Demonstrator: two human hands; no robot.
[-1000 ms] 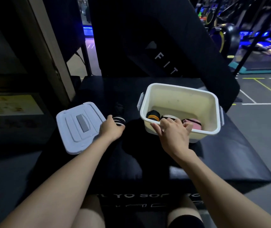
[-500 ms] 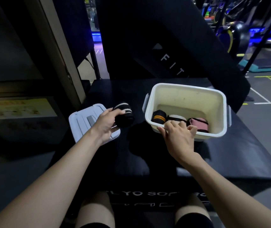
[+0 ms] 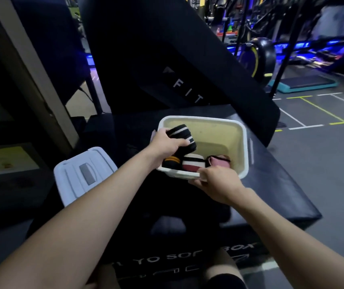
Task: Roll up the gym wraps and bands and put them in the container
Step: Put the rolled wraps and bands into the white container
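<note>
- The left hand (image 3: pixel 168 143) is gripping a rolled black wrap with white stripes (image 3: pixel 182 137), holding it over the left end of the cream container (image 3: pixel 242 142).
- The right hand (image 3: pixel 219 181) is clasping the container's near rim.
- Three rolls are lying along the near wall: black-and-orange (image 3: pixel 172 162), white-and-red (image 3: pixel 193 164), pink (image 3: pixel 219 161).
- The grey lid (image 3: pixel 83 175) is sitting left of the container on the black padded box (image 3: pixel 281 197).

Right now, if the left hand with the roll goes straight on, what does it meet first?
Probably the container's far inner wall: the left hand carries the black striped wrap roll over the open container, pointing forward-right. Depth is unclear.
</note>
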